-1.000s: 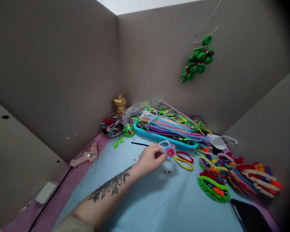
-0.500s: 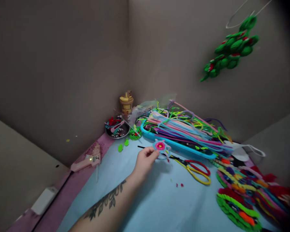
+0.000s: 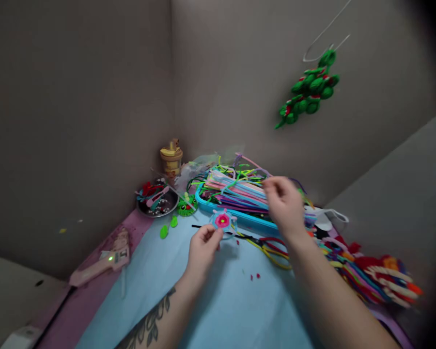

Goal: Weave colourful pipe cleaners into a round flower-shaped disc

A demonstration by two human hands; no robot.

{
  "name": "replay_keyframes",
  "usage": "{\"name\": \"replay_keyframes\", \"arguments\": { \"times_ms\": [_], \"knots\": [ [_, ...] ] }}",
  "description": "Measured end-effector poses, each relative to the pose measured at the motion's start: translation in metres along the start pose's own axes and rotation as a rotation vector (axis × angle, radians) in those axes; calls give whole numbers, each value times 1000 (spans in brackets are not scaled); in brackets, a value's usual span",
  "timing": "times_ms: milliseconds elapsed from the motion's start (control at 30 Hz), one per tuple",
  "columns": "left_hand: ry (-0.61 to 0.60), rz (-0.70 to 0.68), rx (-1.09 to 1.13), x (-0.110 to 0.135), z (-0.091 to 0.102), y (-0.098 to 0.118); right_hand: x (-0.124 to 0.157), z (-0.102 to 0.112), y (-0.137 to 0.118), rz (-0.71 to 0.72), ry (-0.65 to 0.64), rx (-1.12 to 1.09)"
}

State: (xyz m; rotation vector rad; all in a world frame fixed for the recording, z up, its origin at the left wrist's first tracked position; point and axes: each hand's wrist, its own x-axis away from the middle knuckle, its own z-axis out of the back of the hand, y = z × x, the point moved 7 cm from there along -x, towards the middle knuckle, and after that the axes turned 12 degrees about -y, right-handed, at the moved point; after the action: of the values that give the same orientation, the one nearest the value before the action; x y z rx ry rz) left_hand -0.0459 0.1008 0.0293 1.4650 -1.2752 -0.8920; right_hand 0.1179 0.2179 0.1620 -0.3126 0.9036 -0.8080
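Note:
My left hand [image 3: 202, 244] pinches a small round woven piece [image 3: 222, 222], light blue with a pink and red centre, just above the light blue mat [image 3: 225, 300]. My right hand [image 3: 284, 203] hovers over the blue tray [image 3: 236, 218] heaped with coloured pipe cleaners [image 3: 240, 189]; its fingers are curled and blurred by motion, and I cannot make out anything in them. Scissors with red and yellow handles [image 3: 272, 247] lie on the mat between my two hands.
A pink glue gun [image 3: 101, 259] with a lit green light lies at the left. A dark dish of small bits [image 3: 157, 199] and a yellow spool [image 3: 172, 157] sit in the corner. Finished pipe-cleaner pieces [image 3: 378, 276] are piled at the right. A green ornament [image 3: 310, 89] hangs on the wall.
My right hand has come into view and reached over the tray of pipe cleaners. My left hand has lifted the woven piece slightly toward the tray.

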Motion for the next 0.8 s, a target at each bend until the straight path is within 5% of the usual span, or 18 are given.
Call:
{"name": "replay_keyframes", "arguments": {
  "times_ms": [133, 267, 367, 567, 800],
  "knots": [
    [16, 43, 120, -3, -1, -9, -17, -59, 25, 10, -342, 254],
    [49, 74, 205, -3, 1, -13, -21, -97, 41, -5, -507, 439],
    [79, 88, 224, -3, 3, -13, -22, -103, 39, 15, -524, 449],
    [99, 74, 242, -2, 4, -12, -52, -100, 20, 85, -331, 384],
    [116, 94, 245, -5, 8, -16, -95, -131, -4, 121, -485, 366]
  ]
}}
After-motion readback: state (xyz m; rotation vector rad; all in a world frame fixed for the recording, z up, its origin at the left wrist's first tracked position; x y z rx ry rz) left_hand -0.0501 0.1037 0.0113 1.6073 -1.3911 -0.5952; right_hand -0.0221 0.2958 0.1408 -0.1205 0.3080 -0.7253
